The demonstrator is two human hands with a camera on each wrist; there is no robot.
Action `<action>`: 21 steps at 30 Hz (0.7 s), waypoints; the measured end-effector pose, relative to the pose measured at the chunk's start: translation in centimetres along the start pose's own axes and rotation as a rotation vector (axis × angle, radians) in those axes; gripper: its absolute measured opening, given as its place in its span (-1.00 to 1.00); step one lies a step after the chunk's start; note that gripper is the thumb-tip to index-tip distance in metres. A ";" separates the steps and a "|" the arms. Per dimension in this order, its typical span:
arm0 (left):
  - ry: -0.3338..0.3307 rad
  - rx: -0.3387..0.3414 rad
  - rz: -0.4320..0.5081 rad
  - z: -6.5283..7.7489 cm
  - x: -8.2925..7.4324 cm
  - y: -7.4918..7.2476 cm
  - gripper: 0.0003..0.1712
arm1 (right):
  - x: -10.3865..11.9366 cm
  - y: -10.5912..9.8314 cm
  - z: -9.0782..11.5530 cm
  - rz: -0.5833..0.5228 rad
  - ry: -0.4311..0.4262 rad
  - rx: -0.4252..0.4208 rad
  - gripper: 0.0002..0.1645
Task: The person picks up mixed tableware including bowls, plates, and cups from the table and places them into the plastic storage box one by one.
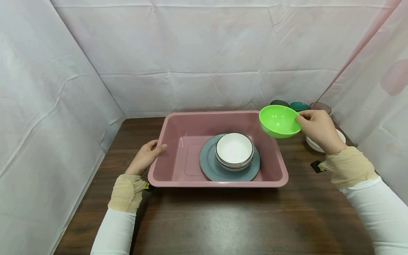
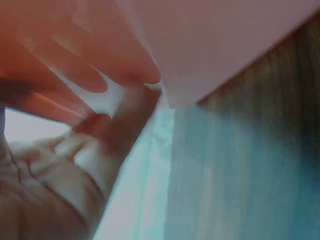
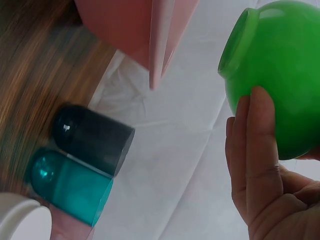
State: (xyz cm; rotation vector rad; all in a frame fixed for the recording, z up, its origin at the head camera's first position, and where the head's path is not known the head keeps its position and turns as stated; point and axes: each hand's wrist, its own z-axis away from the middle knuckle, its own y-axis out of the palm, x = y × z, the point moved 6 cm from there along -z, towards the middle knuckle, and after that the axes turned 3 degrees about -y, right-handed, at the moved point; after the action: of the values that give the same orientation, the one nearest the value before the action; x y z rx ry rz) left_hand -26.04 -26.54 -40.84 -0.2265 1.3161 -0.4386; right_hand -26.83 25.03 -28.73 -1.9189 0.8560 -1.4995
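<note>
My right hand (image 1: 317, 127) pinches a bright green bowl (image 1: 278, 120) at its right side, holding it up over the far right corner of the pink basin (image 1: 220, 184). In the right wrist view the fingers lie along the outside of the green bowl (image 3: 285, 75), below its foot ring. At the basin's left side, my left hand (image 1: 146, 156) grips the rim, thumb over the top and fingers outside. Inside the basin, a blue-grey plate (image 1: 208, 161) carries a stack of white bowls (image 1: 234, 148) with dark rims.
Behind my right hand stand a dark cup (image 3: 95, 135), a teal cup (image 3: 72, 182) and a pinkish clear cup (image 1: 319, 106). A white bowl (image 1: 313, 144) sits partly hidden under that hand. White cloth walls (image 1: 207, 53) close off the back and sides of the wooden table (image 1: 223, 219).
</note>
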 end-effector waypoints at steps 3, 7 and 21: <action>0.015 -0.042 -0.034 0.5 -0.7 -0.5 -0.19 | 0.9 0.6 0.1 -0.006 -0.032 0.003 -0.54; 0.041 -0.084 -0.041 1.3 -2.0 -1.6 -0.18 | 1.7 1.1 0.2 -0.030 -0.051 0.014 -0.58; 0.187 -0.141 -0.084 4.5 -10.2 -3.3 -0.10 | 3.4 2.5 0.3 -0.072 -0.065 0.047 -0.59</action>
State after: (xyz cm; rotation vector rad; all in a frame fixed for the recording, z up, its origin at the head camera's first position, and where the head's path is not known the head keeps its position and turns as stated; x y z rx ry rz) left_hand -24.18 -25.51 -29.42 -0.3662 1.5270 -0.4467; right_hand -26.28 20.83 -28.51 -1.9714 0.7236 -1.4763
